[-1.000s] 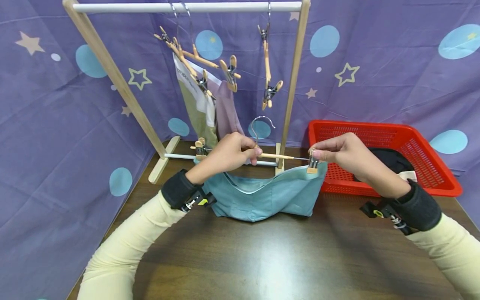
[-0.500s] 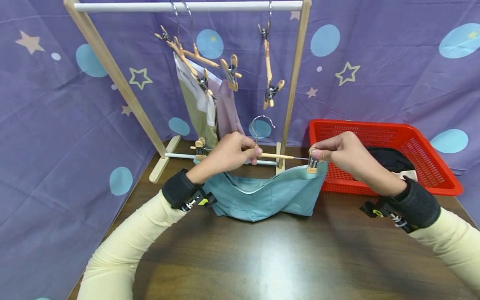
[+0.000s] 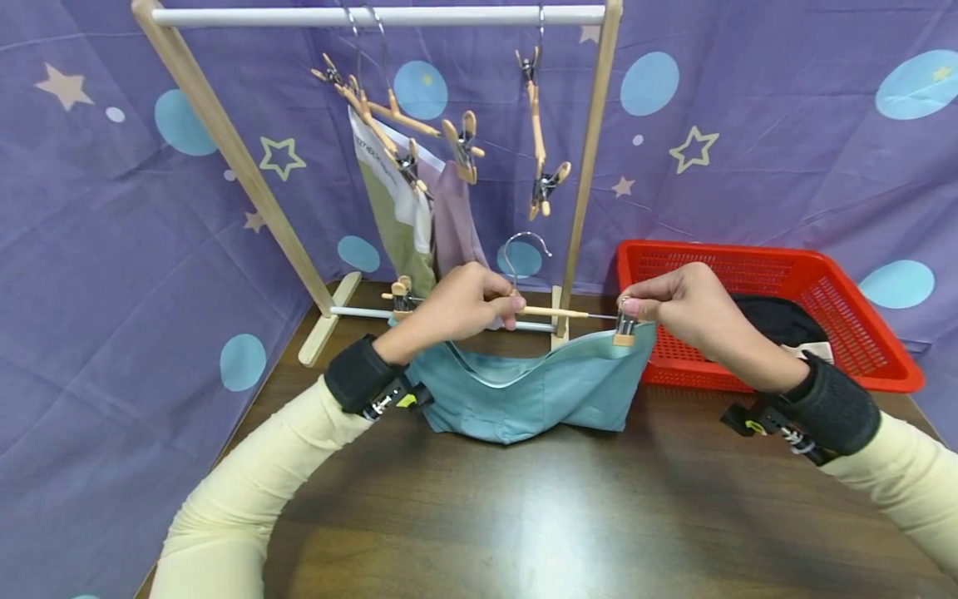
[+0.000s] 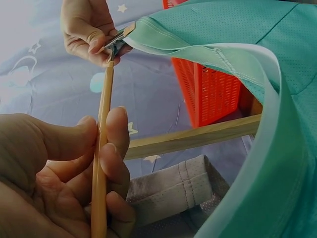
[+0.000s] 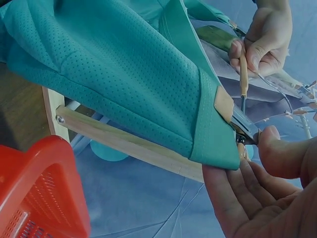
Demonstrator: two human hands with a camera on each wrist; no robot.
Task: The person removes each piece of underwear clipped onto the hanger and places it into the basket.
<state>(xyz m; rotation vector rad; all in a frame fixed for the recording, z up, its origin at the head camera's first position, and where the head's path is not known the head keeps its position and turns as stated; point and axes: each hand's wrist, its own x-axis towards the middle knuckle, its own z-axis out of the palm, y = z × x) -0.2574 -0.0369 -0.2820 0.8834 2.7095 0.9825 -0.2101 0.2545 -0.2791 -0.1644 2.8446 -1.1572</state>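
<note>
Clip hanger with teal garment, held level before the rack

Clip hanger (image 3: 554, 312) was in front of the wooden rack (image 3: 591, 137), low, around the height of its bottom bar. Long axis ran side to side, close to parallel with the rack's top bar; metal hook (image 3: 528, 234) pointed up, curling over toward the rack's right post. Left hand (image 3: 467, 299) pinched the hanger's bar near the hook, thumb against fingers. Right hand (image 3: 684, 308) pinched the right clip (image 3: 624, 329), which had the waistband of the teal garment (image 3: 524, 399); left clip (image 3: 402, 298) sat at the other end. Garment hung down, wide and sagging mid-waist. From the rack's top bar: green-and-white garment (image 3: 389, 200), mauve garment (image 3: 455, 220), another hanger (image 3: 535, 125). Red basket (image 3: 718, 249) stood right of the rack.
</note>
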